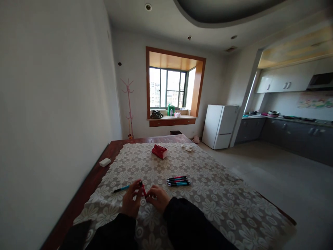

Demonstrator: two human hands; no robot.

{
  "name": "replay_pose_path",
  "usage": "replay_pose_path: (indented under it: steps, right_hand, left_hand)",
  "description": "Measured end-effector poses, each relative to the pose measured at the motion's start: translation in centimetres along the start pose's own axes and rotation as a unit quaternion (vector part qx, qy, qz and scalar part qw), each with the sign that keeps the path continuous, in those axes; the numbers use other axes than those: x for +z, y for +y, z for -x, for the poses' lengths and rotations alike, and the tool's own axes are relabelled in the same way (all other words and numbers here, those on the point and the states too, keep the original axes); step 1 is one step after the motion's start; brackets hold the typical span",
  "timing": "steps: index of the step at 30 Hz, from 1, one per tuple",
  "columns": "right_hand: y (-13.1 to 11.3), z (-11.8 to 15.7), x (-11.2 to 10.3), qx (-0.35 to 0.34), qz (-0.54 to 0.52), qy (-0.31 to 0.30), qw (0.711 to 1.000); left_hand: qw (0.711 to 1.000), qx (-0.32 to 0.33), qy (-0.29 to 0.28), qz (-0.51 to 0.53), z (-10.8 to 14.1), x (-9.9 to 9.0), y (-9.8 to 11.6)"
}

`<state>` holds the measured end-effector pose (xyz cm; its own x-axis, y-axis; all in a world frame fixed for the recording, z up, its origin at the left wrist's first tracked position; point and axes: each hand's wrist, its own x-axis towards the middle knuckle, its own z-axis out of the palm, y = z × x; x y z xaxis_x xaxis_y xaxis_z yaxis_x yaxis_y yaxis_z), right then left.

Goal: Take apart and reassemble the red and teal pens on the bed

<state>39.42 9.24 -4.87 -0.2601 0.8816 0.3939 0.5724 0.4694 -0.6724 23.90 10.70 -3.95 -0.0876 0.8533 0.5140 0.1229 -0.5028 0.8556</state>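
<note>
While both hands work close above it, a red-brown table (93,177) runs out beneath and beyond the fingers, most of it under a flowered cloth (208,198). Well beyond them, to the right, stands a white fridge (220,126). Nearer in, the left hand (131,201) and right hand (160,199) almost meet. Ahead of the fingertips lies a red pack (159,151); a white block (105,162) sits ahead and to the left, on bare wood. Just ahead and right of the right fingers, several pens (178,181) lie side by side — red, blue and black — while a blue pen (121,189) lies just left of the left fingers. Between the hands is the red pen (144,190), tilted — left fingers pinching its upper part, right thumb and fingers closed at its lower end.
</note>
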Motion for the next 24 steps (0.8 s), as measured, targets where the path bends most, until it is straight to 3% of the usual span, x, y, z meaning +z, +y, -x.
replay_pose_path:
  steps: [5,9,16,24]
  right_hand:
    - [-0.1,0.7,0.1,-0.035,-0.004,0.040,0.999]
    - [-0.2,1.1,0.1,-0.021,-0.013,0.061,0.998]
    - [0.2,1.3,0.4,0.009,-0.021,0.040,0.999]
    - [0.6,1.1,0.5,0.011,-0.032,0.044,0.998]
  left_hand:
    - [0.999,-0.030,0.007,0.008,0.0,0.5,-0.1]
    - [0.999,-0.035,0.026,0.017,-0.3,0.1,-0.1]
    - [0.996,-0.075,0.010,0.043,-0.8,-0.6,-0.6]
    - [0.995,-0.071,0.053,0.034,-0.5,0.2,-1.0]
